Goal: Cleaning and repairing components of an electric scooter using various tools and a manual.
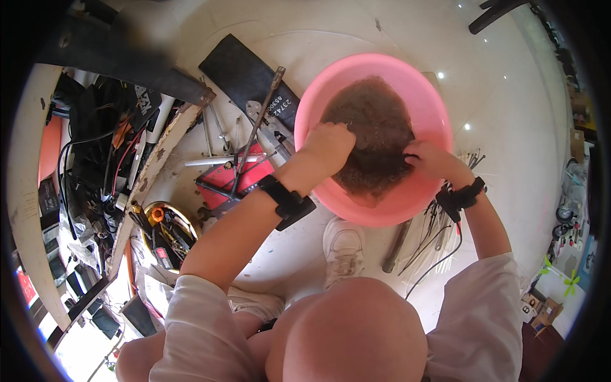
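Lining the far left, at nine o'clock from the pink basin [312, 102], a chipped, pale frame [159, 156] has black cables [105, 140] crowded beyond it. Round tin [184, 215] at eight o'clock, filled with assorted tools; an orange part [157, 213] shows among them.

Between eight and nine: red sheet [258, 177], flat on the floor, partly under loose tools. T-handled wrench [258, 130] lies slantwise at nine, its cross handle nearest the red sheet. Dark panel [229, 67] with white print at ten.

Left hand [331, 143] is inside the basin at nine o'clock, fingers curled inward at the edge of the murky brown water [372, 124]; cannot tell whether it grasps anything. Black strap [286, 200] on that wrist. White shoe [344, 245] stands between six and seven, just outside the rim.

Basin sits on the floor ahead of the person, water pooled across its middle. Dark bar [396, 248] lies between five and six.

Right hand [436, 159] comes over the rim between three and four, fingers bent, tips at the water's edge; grip likewise unreadable. Its wrist carries another black strap [468, 194]. Far right, at four: green propeller-like piece [571, 280].
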`<action>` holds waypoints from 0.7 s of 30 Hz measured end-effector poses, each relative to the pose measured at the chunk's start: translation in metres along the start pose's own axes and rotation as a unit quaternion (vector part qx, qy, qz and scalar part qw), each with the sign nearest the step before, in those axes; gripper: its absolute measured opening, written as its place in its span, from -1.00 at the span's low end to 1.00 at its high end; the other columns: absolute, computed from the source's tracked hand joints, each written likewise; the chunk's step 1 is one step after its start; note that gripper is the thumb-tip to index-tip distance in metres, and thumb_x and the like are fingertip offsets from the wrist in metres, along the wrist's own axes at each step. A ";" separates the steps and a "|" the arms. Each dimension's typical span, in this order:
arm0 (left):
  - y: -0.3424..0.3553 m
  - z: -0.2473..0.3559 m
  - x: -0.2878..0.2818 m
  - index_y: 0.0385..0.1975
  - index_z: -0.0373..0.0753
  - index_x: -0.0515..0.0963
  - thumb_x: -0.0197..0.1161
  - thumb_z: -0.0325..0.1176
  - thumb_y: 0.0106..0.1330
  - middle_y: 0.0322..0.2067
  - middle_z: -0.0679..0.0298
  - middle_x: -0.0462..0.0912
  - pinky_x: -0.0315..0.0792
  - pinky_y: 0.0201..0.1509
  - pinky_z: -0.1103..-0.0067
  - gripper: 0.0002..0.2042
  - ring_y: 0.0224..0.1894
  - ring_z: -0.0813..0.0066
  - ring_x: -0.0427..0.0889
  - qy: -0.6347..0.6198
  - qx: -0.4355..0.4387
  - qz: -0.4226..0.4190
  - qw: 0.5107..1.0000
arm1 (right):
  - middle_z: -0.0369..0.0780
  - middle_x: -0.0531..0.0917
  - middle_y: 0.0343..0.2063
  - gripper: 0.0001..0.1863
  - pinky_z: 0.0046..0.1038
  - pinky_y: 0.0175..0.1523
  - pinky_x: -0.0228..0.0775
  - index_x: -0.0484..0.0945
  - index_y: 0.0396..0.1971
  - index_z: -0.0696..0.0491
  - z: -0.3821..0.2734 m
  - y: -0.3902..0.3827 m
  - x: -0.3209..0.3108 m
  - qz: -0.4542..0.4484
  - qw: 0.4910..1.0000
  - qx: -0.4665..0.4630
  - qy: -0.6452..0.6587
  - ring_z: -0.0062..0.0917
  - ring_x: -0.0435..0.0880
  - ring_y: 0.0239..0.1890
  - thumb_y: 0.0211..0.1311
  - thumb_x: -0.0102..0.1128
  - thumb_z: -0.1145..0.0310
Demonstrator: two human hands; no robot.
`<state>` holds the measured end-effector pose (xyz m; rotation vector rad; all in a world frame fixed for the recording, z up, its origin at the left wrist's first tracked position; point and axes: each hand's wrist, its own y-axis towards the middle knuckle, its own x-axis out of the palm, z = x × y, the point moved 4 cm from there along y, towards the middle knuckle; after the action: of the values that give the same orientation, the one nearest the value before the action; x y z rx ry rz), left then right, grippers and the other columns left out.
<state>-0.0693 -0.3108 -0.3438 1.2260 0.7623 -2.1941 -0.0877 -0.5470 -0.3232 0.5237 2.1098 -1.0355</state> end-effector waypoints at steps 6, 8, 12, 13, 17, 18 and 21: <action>-0.006 -0.001 -0.065 -0.28 -0.33 0.52 0.15 -0.37 0.22 -0.41 0.09 0.57 0.43 -0.23 0.47 -0.82 -0.32 0.33 0.57 -0.275 -0.094 0.171 0.941 | -0.27 0.54 -0.37 -0.79 -0.48 -0.07 0.32 0.50 -0.25 0.17 0.004 -0.027 -0.036 0.172 0.922 0.111 0.330 -0.53 0.50 -0.24 0.31 0.00 0.34; -0.007 0.000 -0.070 -0.28 -0.33 0.51 0.16 -0.36 0.23 -0.41 0.10 0.56 0.42 -0.25 0.50 -0.82 -0.33 0.35 0.55 -0.360 -0.111 0.161 0.912 | -0.36 0.52 -0.31 -0.78 -0.55 -0.03 0.29 0.49 -0.26 0.18 -0.025 -0.025 -0.048 0.253 0.813 0.133 0.507 -0.68 0.45 -0.19 0.36 -0.05 0.32; 0.000 0.048 -0.066 -0.15 -0.34 0.45 0.16 -0.47 0.22 -0.36 0.23 0.52 0.41 -0.22 0.59 -0.79 -0.30 0.53 0.52 -0.473 0.039 0.171 0.864 | -0.35 0.50 -0.20 -0.78 -0.55 0.06 0.27 0.42 -0.13 0.14 -0.060 -0.011 -0.046 0.303 0.757 0.080 0.574 -0.67 0.46 -0.11 0.33 0.02 0.34; 0.003 0.052 -0.063 -0.11 -0.35 0.44 0.17 -0.49 0.21 -0.30 0.22 0.52 0.42 -0.20 0.58 -0.75 -0.26 0.51 0.52 -0.551 0.054 0.163 0.816 | -0.33 0.49 -0.17 -0.72 -0.55 0.09 0.28 0.35 -0.05 0.13 -0.071 -0.008 -0.051 0.318 0.753 0.042 0.574 -0.66 0.45 -0.08 0.29 0.07 0.38; -0.001 0.055 -0.062 -0.06 -0.32 0.45 0.16 -0.54 0.18 -0.17 0.21 0.50 0.45 -0.16 0.57 -0.70 -0.16 0.47 0.52 -0.701 0.108 0.096 0.698 | -0.28 0.45 -0.11 -0.52 -0.57 0.06 0.33 0.21 0.09 0.11 -0.082 -0.011 -0.056 0.356 0.758 0.008 0.546 -0.64 0.45 -0.04 0.17 0.10 0.58; -0.003 0.052 -0.065 -0.06 -0.32 0.45 0.16 -0.54 0.18 -0.17 0.21 0.50 0.45 -0.16 0.57 -0.70 -0.16 0.47 0.52 -0.701 0.107 0.096 0.699 | -0.29 0.47 -0.14 -0.56 -0.59 0.04 0.35 0.26 0.06 0.13 -0.082 -0.013 -0.056 0.365 0.761 0.000 0.537 -0.66 0.46 -0.06 0.16 0.06 0.62; -0.009 0.040 -0.083 -0.12 -0.27 0.50 0.17 -0.59 0.12 -0.17 0.22 0.47 0.47 -0.18 0.57 -0.71 -0.17 0.43 0.53 -0.446 0.089 0.133 0.881 | -0.30 0.49 -0.18 -0.62 -0.61 0.02 0.34 0.34 -0.01 0.18 -0.069 -0.023 -0.056 0.352 0.830 0.051 0.430 -0.69 0.47 -0.10 0.13 0.04 0.65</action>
<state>-0.0604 -0.3190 -0.2518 0.2430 0.0048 -2.2692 -0.0948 -0.5078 -0.2405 1.9403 2.2196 -0.4838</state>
